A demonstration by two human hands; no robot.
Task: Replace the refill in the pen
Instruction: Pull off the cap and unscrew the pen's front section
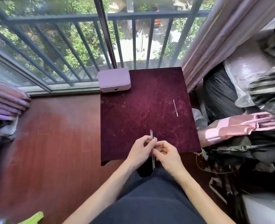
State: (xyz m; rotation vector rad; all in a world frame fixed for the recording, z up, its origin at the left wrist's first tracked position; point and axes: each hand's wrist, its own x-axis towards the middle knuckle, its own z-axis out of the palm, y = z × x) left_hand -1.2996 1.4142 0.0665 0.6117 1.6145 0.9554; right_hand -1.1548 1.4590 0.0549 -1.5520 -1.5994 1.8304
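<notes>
- Both your hands pinch the pen (152, 147): left hand (140, 151) up top, right hand (166, 155) lower down.
- Pen sits over the table's (133, 120) near edge.
- Loose refill (175, 108) lies far right, pink box (114, 80) at the back.

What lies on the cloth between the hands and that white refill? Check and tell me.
Nothing visible. Both the left hand and the right hand hold the pen at the table's near edge. The white refill lies alone, farther back on the right, with only bare maroon cloth between. The pink case sits off at the far left corner.
</notes>
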